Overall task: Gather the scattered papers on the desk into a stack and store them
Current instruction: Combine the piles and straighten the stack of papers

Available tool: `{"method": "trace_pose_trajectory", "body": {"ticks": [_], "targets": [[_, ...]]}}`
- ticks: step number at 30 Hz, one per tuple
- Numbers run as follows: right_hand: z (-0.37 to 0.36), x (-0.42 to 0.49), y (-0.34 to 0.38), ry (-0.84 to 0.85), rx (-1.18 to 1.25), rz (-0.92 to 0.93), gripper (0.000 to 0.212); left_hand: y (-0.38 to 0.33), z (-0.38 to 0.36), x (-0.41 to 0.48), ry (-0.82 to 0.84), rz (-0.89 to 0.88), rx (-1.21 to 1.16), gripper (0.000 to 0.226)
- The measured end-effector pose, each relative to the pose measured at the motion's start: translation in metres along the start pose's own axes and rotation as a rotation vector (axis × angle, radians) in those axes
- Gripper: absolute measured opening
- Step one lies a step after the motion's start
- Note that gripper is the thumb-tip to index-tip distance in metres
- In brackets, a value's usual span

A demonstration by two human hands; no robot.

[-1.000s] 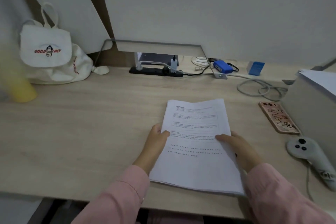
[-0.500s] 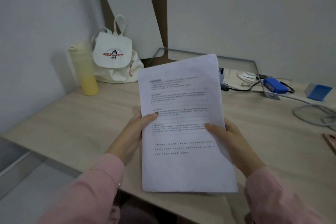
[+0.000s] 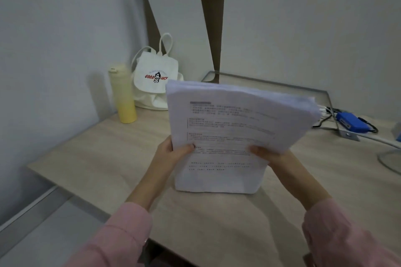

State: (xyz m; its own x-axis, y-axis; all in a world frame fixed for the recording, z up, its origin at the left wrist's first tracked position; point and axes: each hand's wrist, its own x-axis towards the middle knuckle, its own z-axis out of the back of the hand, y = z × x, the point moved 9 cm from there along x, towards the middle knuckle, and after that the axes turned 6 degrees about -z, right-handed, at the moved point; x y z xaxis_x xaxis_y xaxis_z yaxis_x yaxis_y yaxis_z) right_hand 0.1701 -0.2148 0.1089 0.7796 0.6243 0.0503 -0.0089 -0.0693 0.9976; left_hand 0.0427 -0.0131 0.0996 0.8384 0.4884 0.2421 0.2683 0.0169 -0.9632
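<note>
**Two hands held the paper stack on end**

Head view: both hands gripped one stack of papers (image 3: 227, 136) over the middle of the desk (image 3: 104, 154), nearer its front edge than its back edge. The left hand (image 3: 171, 154) clasped the stack's left long edge, its thumb lying across the printed top sheet and its fingers hidden behind. The right hand (image 3: 273, 158) clasped the right long edge the same way, thumb on the page. Both grips sat about halfway along the sheets.

The stack stood on its lower short edge, which appeared to meet the desk top. Its long axis ran upward and leaned away toward the back edge. The printed face was turned to the camera, with the page heading at the raised far end. The upper sheets fanned slightly at the top right corner.

Pink sleeves (image 3: 121, 236) covered both forearms. At the back left corner stood a yellow bottle (image 3: 123, 95), upright, just beside a white drawstring bag (image 3: 155, 80). Near the back edge on the right lay a blue device (image 3: 351, 123) with cables.
</note>
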Motion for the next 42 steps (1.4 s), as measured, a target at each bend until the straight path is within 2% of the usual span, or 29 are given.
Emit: {"method": "trace_pose_trajectory", "body": {"ticks": [3, 5, 7, 8, 10, 12, 13, 14, 15, 17, 20, 24, 27, 30, 33, 35, 38, 42], "targets": [[-0.005, -0.002, -0.007, 0.080, -0.009, -0.045, 0.037, 0.008, 0.002, -0.002, -0.028, 0.028, 0.037, 0.024], [-0.005, -0.003, -0.017, 0.064, -0.001, -0.076, 0.035, 0.016, -0.001, -0.008, -0.016, 0.080, 0.066, 0.025], [-0.005, -0.003, -0.020, 0.044, 0.005, -0.083, 0.034, 0.001, -0.003, -0.008, -0.018, 0.065, 0.038, 0.034], [-0.006, -0.003, -0.020, 0.052, 0.001, -0.082, 0.035, -0.020, -0.002, -0.006, -0.048, -0.008, 0.043, 0.045], [-0.009, -0.003, -0.019, 0.073, -0.003, -0.077, 0.036, -0.089, 0.003, -0.003, -0.181, -0.365, 0.316, 0.070], [-0.009, -0.003, -0.019, 0.074, 0.007, -0.076, 0.036, -0.168, -0.022, -0.017, -0.283, -0.808, 0.769, 0.077], [-0.009, -0.003, -0.019, 0.071, 0.013, -0.076, 0.037, -0.194, -0.045, -0.024, -0.268, -0.987, 0.927, 0.075], [-0.009, -0.002, -0.020, 0.070, 0.019, -0.074, 0.037, -0.209, -0.070, -0.023, -0.189, -1.085, 1.055, 0.071], [-0.009, -0.002, -0.020, 0.069, 0.027, -0.072, 0.038, -0.212, -0.095, -0.016, -0.062, -1.096, 1.171, 0.069], [-0.009, -0.003, -0.020, 0.069, 0.032, -0.063, 0.039, -0.193, -0.133, 0.005, 0.230, -0.930, 1.400, 0.068], [-0.009, -0.003, -0.020, 0.072, 0.003, -0.056, 0.040, -0.157, -0.145, 0.027, 0.459, -0.631, 1.548, 0.050], [-0.007, -0.002, -0.021, 0.049, -0.012, -0.049, 0.043, -0.155, -0.153, 0.025, 0.589, -0.629, 1.503, 0.022], [-0.010, -0.004, -0.029, 0.124, -0.046, -0.128, 0.044, -0.162, -0.149, 0.020, 0.616, -0.663, 1.415, 0.017], [-0.002, -0.010, -0.049, 0.151, -0.161, -0.302, 0.049, -0.178, -0.120, 0.024, 0.515, -0.625, 1.273, 0.014], [0.032, -0.013, -0.054, 0.050, -0.129, -0.352, 0.059, -0.187, -0.073, 0.028, 0.374, -0.528, 1.026, 0.023], [0.048, -0.014, -0.042, 0.036, -0.022, -0.279, 0.053, -0.177, -0.040, 0.029, 0.263, -0.449, 0.837, 0.013], [0.055, -0.014, -0.025, 0.037, 0.201, -0.157, 0.042, -0.137, -0.003, 0.026, 0.114, -0.304, 0.511, 0.011], [0.053, -0.009, -0.004, -0.054, 0.182, -0.038, 0.042, -0.069, 0.024, 0.016, -0.015, -0.126, 0.169, 0.019]]}}
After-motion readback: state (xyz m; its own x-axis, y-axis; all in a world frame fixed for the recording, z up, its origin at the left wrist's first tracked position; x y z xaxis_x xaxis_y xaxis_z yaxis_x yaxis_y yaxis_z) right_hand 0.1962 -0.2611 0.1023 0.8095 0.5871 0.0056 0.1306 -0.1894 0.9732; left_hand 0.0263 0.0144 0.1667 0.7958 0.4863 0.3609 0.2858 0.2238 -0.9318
